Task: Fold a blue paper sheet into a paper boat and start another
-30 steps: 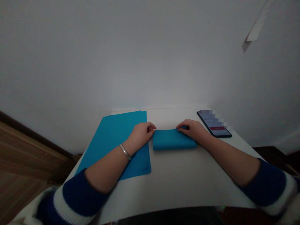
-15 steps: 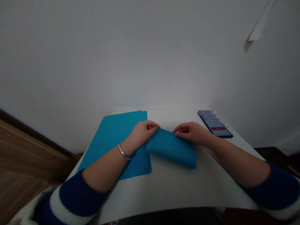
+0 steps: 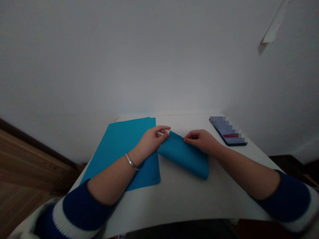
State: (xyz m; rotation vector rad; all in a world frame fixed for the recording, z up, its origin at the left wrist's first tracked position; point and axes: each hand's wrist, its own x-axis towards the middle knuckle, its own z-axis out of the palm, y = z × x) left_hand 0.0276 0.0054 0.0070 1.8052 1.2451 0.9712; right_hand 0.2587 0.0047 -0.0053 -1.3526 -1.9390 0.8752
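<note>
A blue sheet of paper point(image 3: 185, 156), doubled over with its rounded fold toward me, is between my two hands on the table. My left hand point(image 3: 154, 136) has thumb and index finger at the sheet's upper left corner, where a small white patch shows between the fingers. Along the upper edge, my right hand point(image 3: 200, 141) pinches the paper with thumb and fingers closed. Under my left forearm lies a stack of flat blue paper point(image 3: 119, 142), its right edge beside the folded sheet.
A phone point(image 3: 228, 131) with a lit screen lies at the table's right back. The white table point(image 3: 179, 202) meets a grey wall behind. Wooden furniture point(image 3: 30, 159) stands at the left, and a white strip point(image 3: 274, 28) hangs on the wall at upper right.
The folded sheet's left end has risen slightly, tilting the sheet more. My left fingers have spread a little at its corner. My right hand stays nearly in place.
</note>
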